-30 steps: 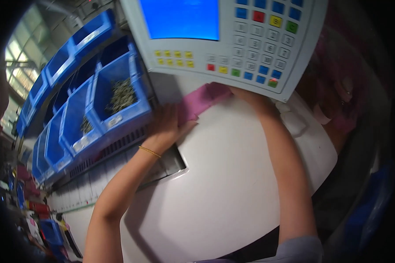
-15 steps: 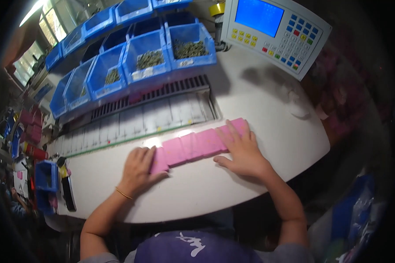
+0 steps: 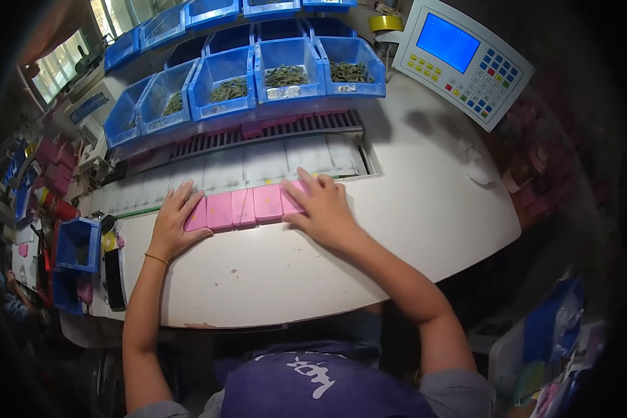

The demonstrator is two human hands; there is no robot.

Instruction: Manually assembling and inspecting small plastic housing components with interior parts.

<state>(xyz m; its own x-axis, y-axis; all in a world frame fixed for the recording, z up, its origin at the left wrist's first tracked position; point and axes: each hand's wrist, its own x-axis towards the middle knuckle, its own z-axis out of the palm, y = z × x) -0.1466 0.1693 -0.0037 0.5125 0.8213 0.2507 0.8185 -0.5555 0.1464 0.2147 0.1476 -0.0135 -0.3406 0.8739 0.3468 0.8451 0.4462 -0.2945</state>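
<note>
A row of several small pink boxes [image 3: 243, 208] lies side by side along the front edge of a long panel of white plates [image 3: 244, 168]. My left hand [image 3: 175, 221] wraps the left end of the row, fingers along its far side and thumb at the near corner. At the right end, my right hand [image 3: 322, 209] covers the last box, its fingers reaching over the top and its thumb on the near side. The boxes between the hands touch or nearly touch each other. Parts of both end boxes are hidden under the fingers.
Blue bins [image 3: 289, 70] holding dried green leaves stand in tiers behind the panel. A slotted grey strip [image 3: 272, 131] runs below them. A control unit [image 3: 460, 59] with a blue screen is at far right. A black phone-like slab [image 3: 114, 280] lies at the table's left.
The row of pink boxes, with both hands on it, has shifted left and away from me, up against the white panel. It now lies more level, and the head view has turned slightly.
</note>
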